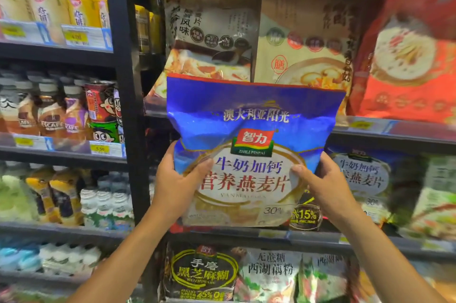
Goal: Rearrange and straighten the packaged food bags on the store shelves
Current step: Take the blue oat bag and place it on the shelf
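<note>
A large blue oatmeal bag (251,130) with a red and green logo is held upright in front of the middle shelf. My left hand (176,179) grips its lower left edge, thumb on the front. Its lower right edge is pinched by my right hand (320,184). The bag's bottom hangs just above the shelf edge (308,236). A matching blue oatmeal bag (360,177) stands on that shelf to the right, partly hidden behind my right hand.
Brown bags (209,29), a beige bag (308,39) and a red bag (414,56) fill the upper shelf. A black sesame bag (202,273) and pale bags (271,275) sit on the lower shelf. A black upright (128,105) separates bottled drinks (51,110) at left.
</note>
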Demonstrator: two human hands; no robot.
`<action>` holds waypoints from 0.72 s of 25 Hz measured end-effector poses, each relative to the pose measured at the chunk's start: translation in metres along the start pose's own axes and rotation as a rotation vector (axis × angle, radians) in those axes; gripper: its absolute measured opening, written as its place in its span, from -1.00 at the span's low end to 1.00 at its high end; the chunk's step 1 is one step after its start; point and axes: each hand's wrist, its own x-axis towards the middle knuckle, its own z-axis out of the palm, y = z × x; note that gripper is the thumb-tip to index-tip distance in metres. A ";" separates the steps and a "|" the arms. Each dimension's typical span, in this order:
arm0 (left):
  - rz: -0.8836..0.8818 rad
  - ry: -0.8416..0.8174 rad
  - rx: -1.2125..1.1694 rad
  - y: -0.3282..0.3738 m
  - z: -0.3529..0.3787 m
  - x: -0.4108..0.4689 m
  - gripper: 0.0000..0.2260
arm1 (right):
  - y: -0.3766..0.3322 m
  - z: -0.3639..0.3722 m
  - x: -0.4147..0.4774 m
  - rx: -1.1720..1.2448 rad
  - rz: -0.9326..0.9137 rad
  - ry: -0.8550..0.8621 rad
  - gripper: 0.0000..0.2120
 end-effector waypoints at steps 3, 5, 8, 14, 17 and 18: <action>0.008 0.042 -0.052 0.000 0.019 -0.006 -0.65 | -0.005 -0.015 -0.017 -0.022 -0.028 0.029 -0.81; -0.005 0.069 -0.083 0.000 0.035 -0.009 -0.65 | -0.002 -0.032 -0.030 -0.064 -0.016 0.030 -0.70; -0.010 0.077 -0.137 0.004 0.066 -0.016 -0.61 | 0.005 -0.064 -0.051 -0.226 0.053 -0.021 -0.40; 0.041 -0.029 -0.184 0.010 0.146 -0.033 -0.62 | 0.005 -0.134 -0.068 -0.384 0.101 0.078 -0.38; 0.088 -0.065 -0.213 0.006 0.195 -0.047 -0.55 | 0.013 -0.181 -0.067 -0.446 0.124 0.110 -0.42; 0.119 -0.072 -0.229 0.003 0.210 -0.052 -0.54 | 0.016 -0.195 -0.066 -0.453 0.128 0.112 -0.44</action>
